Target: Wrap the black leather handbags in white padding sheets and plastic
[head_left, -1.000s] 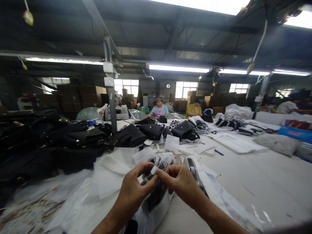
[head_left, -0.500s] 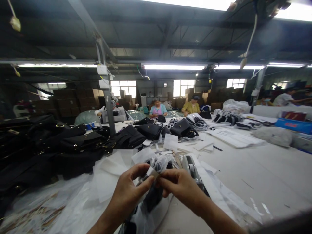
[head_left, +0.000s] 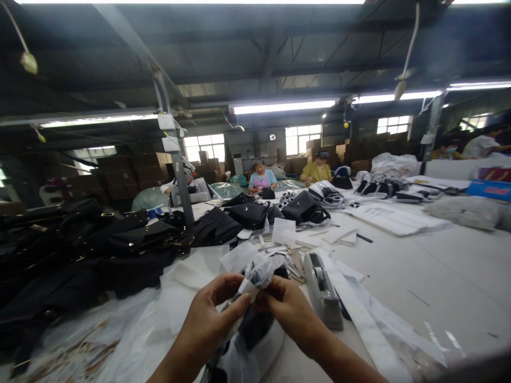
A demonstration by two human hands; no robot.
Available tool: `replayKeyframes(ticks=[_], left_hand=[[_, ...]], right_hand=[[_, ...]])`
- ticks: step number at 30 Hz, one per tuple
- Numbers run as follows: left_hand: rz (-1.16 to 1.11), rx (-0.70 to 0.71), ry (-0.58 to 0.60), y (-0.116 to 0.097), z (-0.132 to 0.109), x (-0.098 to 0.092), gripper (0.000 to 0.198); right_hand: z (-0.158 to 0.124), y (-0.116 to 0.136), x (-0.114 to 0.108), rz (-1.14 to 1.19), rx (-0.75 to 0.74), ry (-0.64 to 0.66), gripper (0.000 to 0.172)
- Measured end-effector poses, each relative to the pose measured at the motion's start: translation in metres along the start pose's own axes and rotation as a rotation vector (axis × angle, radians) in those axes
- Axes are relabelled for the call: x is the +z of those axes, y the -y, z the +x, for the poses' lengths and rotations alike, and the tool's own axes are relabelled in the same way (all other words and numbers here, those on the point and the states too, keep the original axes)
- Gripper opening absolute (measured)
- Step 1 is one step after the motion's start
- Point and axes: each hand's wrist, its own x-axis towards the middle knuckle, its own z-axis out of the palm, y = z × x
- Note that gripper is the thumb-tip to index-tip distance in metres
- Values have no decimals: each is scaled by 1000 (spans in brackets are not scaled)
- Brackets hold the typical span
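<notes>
My left hand and my right hand meet in front of me, low in the view. Both pinch a small white slip of paper or tape between thumb and fingers. Under and behind the hands lies a dark bag partly wrapped in clear plastic. A grey tape dispenser stands on the table just right of my right hand.
Black handbags are heaped at the left, and more bags lie mid-table with white paper sheets. Two people sit at the far end. Another person is at the far right beside a blue box.
My hands have stayed together on the white slip, shifting slightly lower and closer. The camera has tilted, so the tape dispenser now shows fully.
</notes>
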Motion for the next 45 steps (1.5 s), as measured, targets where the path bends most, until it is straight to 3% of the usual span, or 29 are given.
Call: replayKeyframes(ticks=[5, 12, 17, 25, 29, 32, 36, 39, 42, 45], left_hand=[[12, 33, -40, 5, 2, 2, 34], [-2, 50, -35, 11, 7, -4, 36], [18, -1, -60, 5, 6, -5, 39], [-97, -129, -21, -1, 0, 2, 50], [-93, -183, -52, 0, -1, 0, 54], [-89, -117, -87, 5, 2, -3, 48], [-83, -97, -80, 8, 6, 0, 46], [-51, -85, -63, 6, 4, 8, 50], [-36, 39, -100, 5, 1, 11, 56], [-155, 79, -40, 6, -5, 5, 72]], right_hand=[[6, -9, 9, -149, -106, -148, 22], [11, -9, 17, -116, -69, -162, 25], [13, -2, 16, -172, -151, -206, 23], [15, 3, 26, -51, -10, -168, 27], [12, 7, 23, -69, 35, -169, 19], [3, 11, 18, 221, 120, -70, 14], [-9, 17, 21, 691, 307, -30, 28], [-8, 18, 30, 625, 306, -97, 38], [-1, 15, 36, 490, 263, -149, 40], [5, 15, 33, 479, 246, -91, 38]])
